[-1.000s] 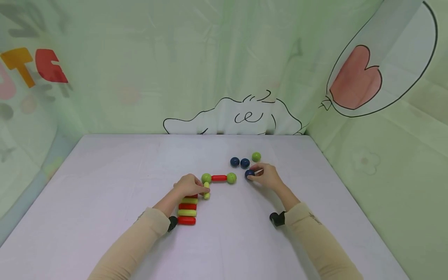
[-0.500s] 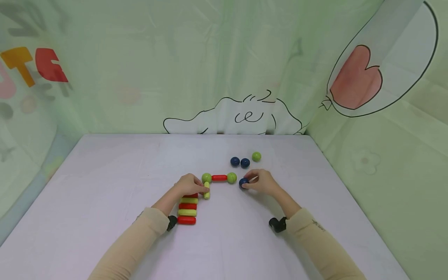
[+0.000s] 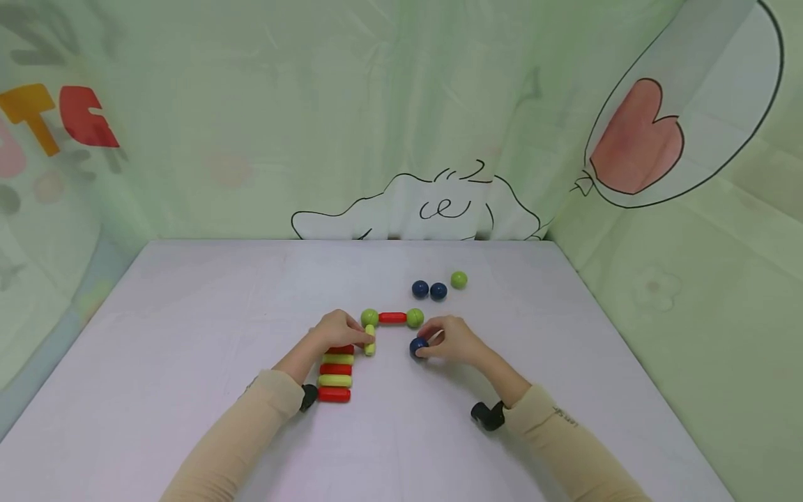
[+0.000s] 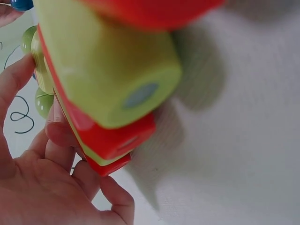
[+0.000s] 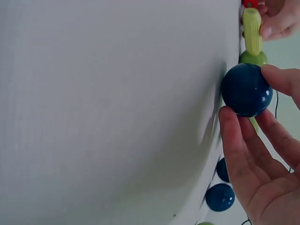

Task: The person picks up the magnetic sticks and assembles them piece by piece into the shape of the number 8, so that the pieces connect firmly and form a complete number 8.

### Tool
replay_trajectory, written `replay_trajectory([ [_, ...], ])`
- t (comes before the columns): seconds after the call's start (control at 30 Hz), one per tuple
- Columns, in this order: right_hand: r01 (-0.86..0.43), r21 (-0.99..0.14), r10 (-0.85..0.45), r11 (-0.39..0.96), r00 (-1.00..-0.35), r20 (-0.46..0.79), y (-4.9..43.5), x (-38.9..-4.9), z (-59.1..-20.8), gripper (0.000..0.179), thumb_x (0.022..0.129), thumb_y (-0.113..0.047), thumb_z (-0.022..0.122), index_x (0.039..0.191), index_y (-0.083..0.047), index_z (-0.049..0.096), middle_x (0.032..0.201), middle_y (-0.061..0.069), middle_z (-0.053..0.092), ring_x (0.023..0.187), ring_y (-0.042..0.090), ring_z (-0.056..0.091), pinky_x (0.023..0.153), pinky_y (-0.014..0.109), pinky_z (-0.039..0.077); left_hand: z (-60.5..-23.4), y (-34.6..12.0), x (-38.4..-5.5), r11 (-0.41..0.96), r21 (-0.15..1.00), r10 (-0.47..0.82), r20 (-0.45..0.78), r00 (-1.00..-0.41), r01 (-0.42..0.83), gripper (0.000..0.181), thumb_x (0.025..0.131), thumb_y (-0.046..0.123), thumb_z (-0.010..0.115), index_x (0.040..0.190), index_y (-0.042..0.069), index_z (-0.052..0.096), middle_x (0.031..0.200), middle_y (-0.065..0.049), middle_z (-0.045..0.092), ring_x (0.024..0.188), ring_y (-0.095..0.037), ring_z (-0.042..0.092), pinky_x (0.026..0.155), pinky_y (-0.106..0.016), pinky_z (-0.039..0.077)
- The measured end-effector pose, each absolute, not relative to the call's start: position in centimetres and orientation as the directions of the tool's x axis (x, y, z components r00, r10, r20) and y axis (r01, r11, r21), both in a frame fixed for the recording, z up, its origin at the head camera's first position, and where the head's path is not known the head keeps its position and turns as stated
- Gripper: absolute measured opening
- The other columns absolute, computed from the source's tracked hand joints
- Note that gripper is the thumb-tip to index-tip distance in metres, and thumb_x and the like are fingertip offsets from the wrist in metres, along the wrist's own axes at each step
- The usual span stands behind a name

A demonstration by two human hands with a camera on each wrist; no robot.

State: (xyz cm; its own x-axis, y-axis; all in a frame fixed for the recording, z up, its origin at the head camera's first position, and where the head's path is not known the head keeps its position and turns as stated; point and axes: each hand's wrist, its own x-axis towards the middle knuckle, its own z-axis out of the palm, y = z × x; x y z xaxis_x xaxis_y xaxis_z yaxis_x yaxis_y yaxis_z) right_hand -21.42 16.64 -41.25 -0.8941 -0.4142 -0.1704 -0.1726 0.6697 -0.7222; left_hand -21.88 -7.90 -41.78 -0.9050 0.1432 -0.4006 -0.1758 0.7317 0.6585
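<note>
My left hand (image 3: 337, 330) pinches a yellow-green rod (image 3: 370, 341) that lies with its far end against a green ball (image 3: 369, 317). From that ball a red rod (image 3: 392, 318) runs right to a second green ball (image 3: 415, 318). Thumb and fingers of my right hand (image 3: 456, 340) grip a dark blue ball (image 5: 246, 90), just in front of the second green ball and apart from the yellow-green rod. Beside my left hand lies a row of red and yellow-green rods (image 3: 335, 370), partly covered by the hand; one rod end shows a grey disc in the left wrist view.
Behind the joined pieces are two more dark blue balls (image 3: 420, 289) and a loose green ball (image 3: 459, 279). Everything rests on a white-covered table (image 3: 219, 293). A printed curtain (image 3: 251, 125) hangs along its back and sides.
My right hand has brought the dark blue ball left and toward me, from near the other blue balls to in front of the second green ball. My left hand stays on the yellow-green rod.
</note>
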Motion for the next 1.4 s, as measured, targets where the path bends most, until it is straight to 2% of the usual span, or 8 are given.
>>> replay_trajectory([
  [0.13, -0.172, -0.723, -0.427, 0.669, -0.885, -0.185, 15.7, -20.9, -41.1, 0.026, 0.073, -0.011, 0.076, 0.095, -0.003, 0.065, 0.088, 0.002, 0.062, 0.073, 0.013, 0.059, 0.066, 0.025, 0.05, -41.8, -7.9, -22.0, 0.746, 0.639, 0.124, -0.407, -0.905, -0.185, 0.027, 0.076, 0.04, 0.071, 0.083, 0.013, 0.069, 0.073, 0.005, 0.065, 0.08, -0.016, 0.052, 0.094, -0.062, 0.024],
  [0.23, -0.174, -0.72, -0.437, 0.672, -0.878, -0.196, 14.9, -20.5, -41.0, 0.025, 0.073, -0.011, 0.076, 0.095, -0.005, 0.065, 0.088, 0.001, 0.062, 0.073, 0.012, 0.058, 0.066, 0.025, 0.049, -41.8, -7.9, -22.0, 0.748, 0.634, 0.114, -0.415, -0.903, -0.197, 0.028, 0.075, 0.04, 0.071, 0.082, 0.013, 0.069, 0.074, 0.005, 0.065, 0.08, -0.016, 0.052, 0.096, -0.066, 0.018],
  [0.63, -0.239, -0.742, -0.526, 0.626, -0.832, -0.176, 12.5, -19.2, -41.2, 0.023, 0.073, -0.013, 0.077, 0.092, -0.007, 0.065, 0.086, -0.001, 0.062, 0.072, 0.012, 0.059, 0.065, 0.023, 0.05, -41.8, -7.7, -22.0, 0.736, 0.641, 0.108, -0.428, -0.897, -0.218, 0.029, 0.075, 0.043, 0.071, 0.079, 0.014, 0.07, 0.075, 0.005, 0.065, 0.085, -0.017, 0.052, 0.095, -0.065, 0.02],
  [0.7, -0.252, -0.75, -0.541, 0.612, -0.825, -0.165, 12.1, -19.1, -41.3, 0.023, 0.073, -0.013, 0.077, 0.092, -0.006, 0.065, 0.086, -0.001, 0.062, 0.072, 0.012, 0.059, 0.065, 0.023, 0.05, -41.8, -7.7, -22.0, 0.736, 0.642, 0.109, -0.425, -0.899, -0.215, 0.029, 0.075, 0.042, 0.071, 0.079, 0.014, 0.07, 0.075, 0.005, 0.066, 0.084, -0.016, 0.053, 0.095, -0.064, 0.022],
  [0.8, -0.267, -0.76, -0.562, 0.593, -0.813, -0.153, 11.6, -18.9, -41.4, 0.023, 0.074, -0.012, 0.077, 0.092, -0.005, 0.065, 0.086, -0.001, 0.062, 0.072, 0.013, 0.06, 0.066, 0.022, 0.05, -41.7, -7.7, -21.9, 0.725, 0.655, 0.115, -0.421, -0.9, -0.214, 0.028, 0.075, 0.041, 0.071, 0.08, 0.013, 0.07, 0.074, 0.005, 0.066, 0.082, -0.016, 0.052, 0.091, -0.054, 0.033],
  [0.9, -0.28, -0.762, -0.574, 0.584, -0.806, -0.143, 11.1, -18.8, -41.4, 0.023, 0.073, -0.012, 0.077, 0.093, -0.005, 0.065, 0.086, -0.001, 0.063, 0.073, 0.014, 0.06, 0.066, 0.021, 0.05, -41.7, -7.7, -21.8, 0.71, 0.673, 0.129, -0.415, -0.901, -0.208, 0.029, 0.076, 0.039, 0.071, 0.081, 0.011, 0.07, 0.074, 0.004, 0.067, 0.08, -0.016, 0.052, 0.078, -0.038, 0.041],
  [1.0, -0.29, -0.759, -0.571, 0.583, -0.81, -0.129, 10.8, -18.7, -41.4, 0.024, 0.073, -0.012, 0.077, 0.093, -0.005, 0.065, 0.086, 0.0, 0.063, 0.073, 0.014, 0.06, 0.066, 0.021, 0.05, -41.7, -7.7, -21.8, 0.697, 0.688, 0.144, -0.41, -0.901, -0.202, 0.029, 0.076, 0.038, 0.071, 0.082, 0.009, 0.069, 0.075, 0.003, 0.067, 0.078, -0.015, 0.052, 0.069, -0.029, 0.041],
  [1.4, -0.266, -0.784, -0.538, 0.56, -0.837, -0.1, 10.1, -18.7, -41.9, 0.022, 0.073, -0.012, 0.077, 0.089, -0.005, 0.063, 0.084, 0.001, 0.063, 0.07, 0.012, 0.06, 0.063, 0.021, 0.05, -41.8, -7.7, -21.8, 0.682, 0.702, 0.154, -0.411, -0.899, -0.205, 0.029, 0.077, 0.036, 0.072, 0.084, 0.008, 0.07, 0.076, 0.002, 0.067, 0.078, -0.015, 0.052, 0.068, -0.027, 0.041],
])
